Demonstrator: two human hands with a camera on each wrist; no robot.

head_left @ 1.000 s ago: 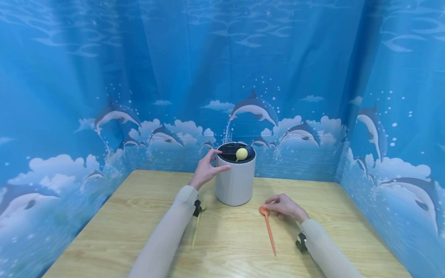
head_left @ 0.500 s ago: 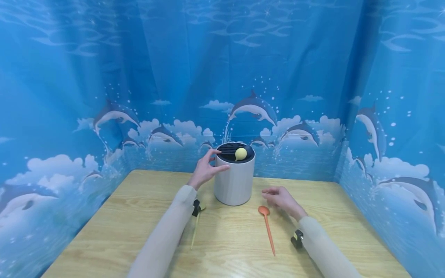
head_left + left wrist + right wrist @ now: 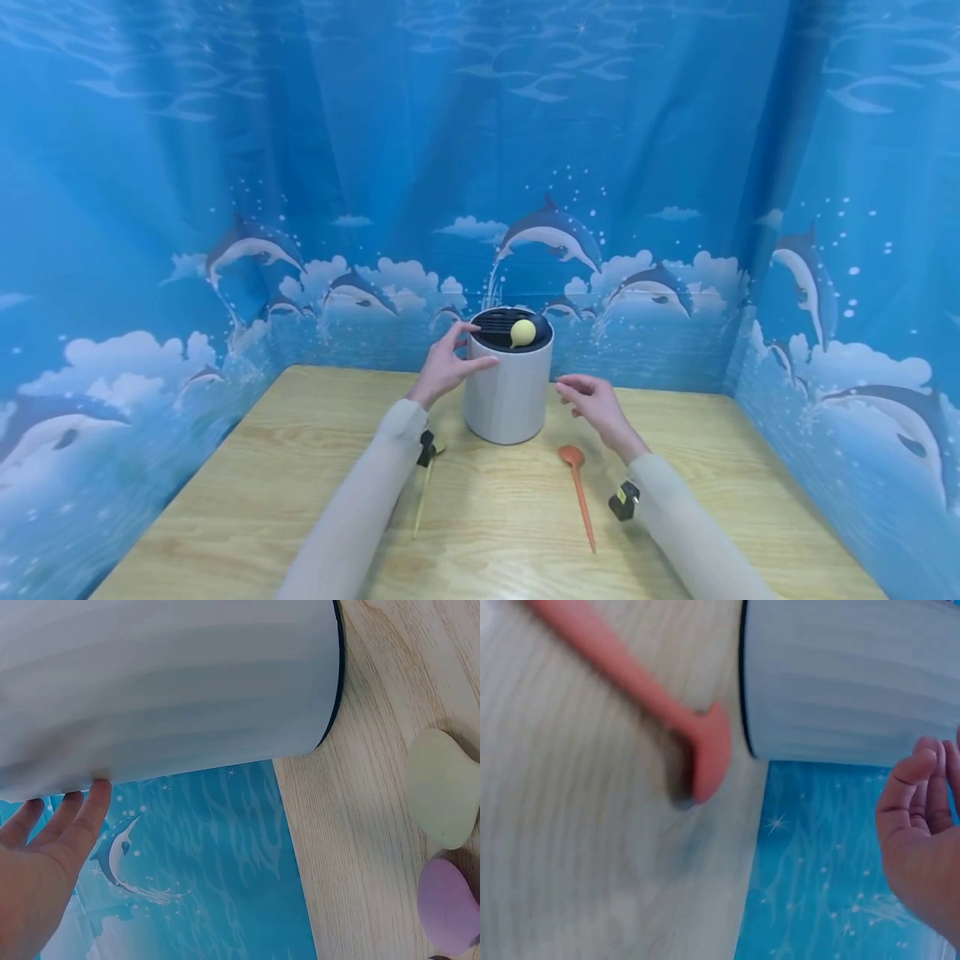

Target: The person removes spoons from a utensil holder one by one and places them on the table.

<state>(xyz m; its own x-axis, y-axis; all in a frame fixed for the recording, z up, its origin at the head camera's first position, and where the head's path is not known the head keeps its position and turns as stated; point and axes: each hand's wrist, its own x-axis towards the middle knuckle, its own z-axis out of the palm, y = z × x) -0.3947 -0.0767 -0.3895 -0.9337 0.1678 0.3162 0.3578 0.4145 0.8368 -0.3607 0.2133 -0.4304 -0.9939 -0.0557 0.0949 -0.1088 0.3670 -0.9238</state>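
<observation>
A white ribbed utensil holder stands upright near the back of the table, with a black slotted top. The round yellow head of a spoon shows at that top. My left hand rests on the holder's left side, thumb at the front; its fairly straight fingers touch the wall in the left wrist view. To the right of the holder my right hand is raised, fingers loosely bent and nothing in them. Below it lies an orange spoon, bowl toward the holder.
A thin yellow-green spoon lies beside my left forearm, partly hidden by it. In the left wrist view, a pale green spoon head and a purple one lie on the wooden table. A blue dolphin curtain surrounds the table.
My right hand has left the orange spoon's bowl and risen toward the holder's right side. The spoon stays where it was. My left hand has kept its place.
</observation>
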